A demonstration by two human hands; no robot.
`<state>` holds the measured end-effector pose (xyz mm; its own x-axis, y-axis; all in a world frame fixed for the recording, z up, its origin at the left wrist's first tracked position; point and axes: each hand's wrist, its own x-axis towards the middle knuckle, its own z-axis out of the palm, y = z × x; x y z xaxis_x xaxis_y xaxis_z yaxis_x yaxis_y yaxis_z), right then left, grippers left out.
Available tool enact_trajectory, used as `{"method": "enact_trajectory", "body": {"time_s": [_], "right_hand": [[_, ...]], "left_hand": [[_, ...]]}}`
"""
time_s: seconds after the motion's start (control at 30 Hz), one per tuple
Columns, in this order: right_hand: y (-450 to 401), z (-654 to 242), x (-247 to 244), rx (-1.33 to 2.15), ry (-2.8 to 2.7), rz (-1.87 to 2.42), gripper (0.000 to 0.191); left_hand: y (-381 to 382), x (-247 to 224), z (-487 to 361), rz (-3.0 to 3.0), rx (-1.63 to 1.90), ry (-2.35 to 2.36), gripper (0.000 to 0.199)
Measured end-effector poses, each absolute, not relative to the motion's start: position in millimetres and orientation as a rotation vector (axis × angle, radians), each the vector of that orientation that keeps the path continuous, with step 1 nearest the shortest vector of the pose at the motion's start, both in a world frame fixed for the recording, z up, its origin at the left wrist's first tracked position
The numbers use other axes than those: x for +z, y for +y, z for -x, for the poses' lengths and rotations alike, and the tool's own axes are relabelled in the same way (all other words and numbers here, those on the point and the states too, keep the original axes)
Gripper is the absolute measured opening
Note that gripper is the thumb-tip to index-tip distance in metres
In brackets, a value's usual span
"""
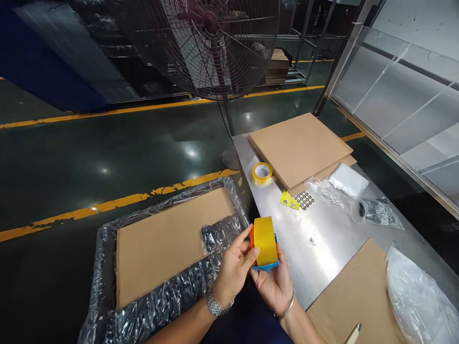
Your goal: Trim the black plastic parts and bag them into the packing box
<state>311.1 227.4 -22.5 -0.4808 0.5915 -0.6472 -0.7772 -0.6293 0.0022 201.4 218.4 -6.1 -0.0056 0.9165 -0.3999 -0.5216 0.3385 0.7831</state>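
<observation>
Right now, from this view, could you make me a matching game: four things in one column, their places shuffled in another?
Things
1. Wide yellow tape roll
2. Fan
3. Yellow tape ring
4. Silver linked band

Places
A. Flat on the metal table, beside the cardboard stack
B. On the left arm
C. Between the left hand and right hand
D. Standing on the floor

Pairs: 1-C, 2-D, 3-A, 4-B
</observation>
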Motion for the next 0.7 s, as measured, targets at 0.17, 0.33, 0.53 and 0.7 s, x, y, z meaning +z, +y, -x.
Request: {"method": "enact_trajectory", "body": {"time_s": [0.17,0.33,0.53,0.7], "right_hand": [[223.7,-308.9,-25.0,2.135,0.395,0.766,0.027],[222.7,-307.9,-26.8,2.139,0.398,0.761,0.025],[221.0,-305.4,-24.5,2.156,0.443,0.759,0.028],[219.7,-302.0,-18.6,2.149,0.567,0.833,0.036]], "left_hand": [[219.3,-6.1,-201.6,-0.459,1.226,1.116,0.056],[218.8,-4.5,-200.9,-0.44,1.24,1.126,0.049],[220.3,-0.9,-199.8,-0.438,1.236,1.141,0.044],[224.2,0.5,-197.7,-0.444,1.212,1.165,0.049]]}}
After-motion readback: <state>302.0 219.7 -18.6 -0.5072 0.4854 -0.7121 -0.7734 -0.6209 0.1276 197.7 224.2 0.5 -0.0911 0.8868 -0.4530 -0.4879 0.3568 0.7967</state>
